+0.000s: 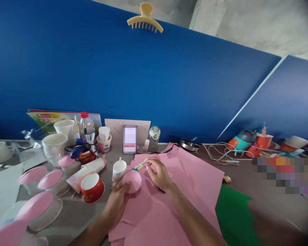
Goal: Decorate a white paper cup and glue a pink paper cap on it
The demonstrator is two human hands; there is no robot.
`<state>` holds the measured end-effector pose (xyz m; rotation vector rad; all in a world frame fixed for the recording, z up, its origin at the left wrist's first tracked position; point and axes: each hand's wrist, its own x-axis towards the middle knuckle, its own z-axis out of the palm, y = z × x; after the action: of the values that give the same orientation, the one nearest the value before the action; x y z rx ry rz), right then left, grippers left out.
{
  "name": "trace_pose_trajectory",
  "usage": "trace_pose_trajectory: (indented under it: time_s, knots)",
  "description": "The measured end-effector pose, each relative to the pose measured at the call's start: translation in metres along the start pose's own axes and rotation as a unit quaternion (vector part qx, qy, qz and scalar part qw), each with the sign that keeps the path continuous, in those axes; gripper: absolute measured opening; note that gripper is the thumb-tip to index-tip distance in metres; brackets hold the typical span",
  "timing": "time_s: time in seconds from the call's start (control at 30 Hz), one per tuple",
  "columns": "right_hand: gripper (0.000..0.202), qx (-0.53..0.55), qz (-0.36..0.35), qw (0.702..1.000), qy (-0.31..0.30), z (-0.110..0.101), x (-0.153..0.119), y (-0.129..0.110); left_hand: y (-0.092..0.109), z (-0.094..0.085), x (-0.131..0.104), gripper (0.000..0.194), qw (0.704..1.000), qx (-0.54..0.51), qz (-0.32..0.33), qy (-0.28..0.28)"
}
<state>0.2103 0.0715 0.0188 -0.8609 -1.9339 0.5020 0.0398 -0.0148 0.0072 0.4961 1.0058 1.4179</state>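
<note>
My left hand (120, 196) is closed around the rim of a small round cup (132, 181), whose face toward me is pink. To the right, my right hand (157, 174) hovers over the pink paper sheets (187, 194) with its fingers curled in a pinch. What they pinch, if anything, is too small to make out. Close to its fingertips and just behind the pink-faced cup is a slim pen-like stick (140, 165), white, yellow and teal. A white cup (119, 169) stands right behind my left hand.
Left are a red paper cup (92, 188), several pink-topped cups (37, 206) and a blue glue gun (79, 150). A phone (130, 139) leans at the back near a glass jar (154, 136). Rightward lie a tape roll (189, 145), white cables (218, 153) and green paper (233, 212).
</note>
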Motion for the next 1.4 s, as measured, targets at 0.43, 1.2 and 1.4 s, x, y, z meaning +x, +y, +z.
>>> trace_pose_trajectory:
  time_s: [0.43, 1.2, 1.4]
  knots:
    - [0.016, -0.110, 0.140, 0.972, -0.154, -0.025, 0.010, -0.003, 0.001, -0.008, 0.010, 0.052, 0.996, -0.067, -0.052, -0.037]
    - [0.016, -0.327, 0.251, 0.874, -0.257, -0.043, -0.038, -0.016, -0.001, -0.012, 0.015, 0.056, 0.993, -0.073, -0.060, -0.068]
    - [0.025, -0.202, 0.304, 0.910, -0.196, -0.063, -0.041, -0.005, 0.000, -0.012, 0.014, 0.058, 0.991, -0.074, -0.072, -0.086]
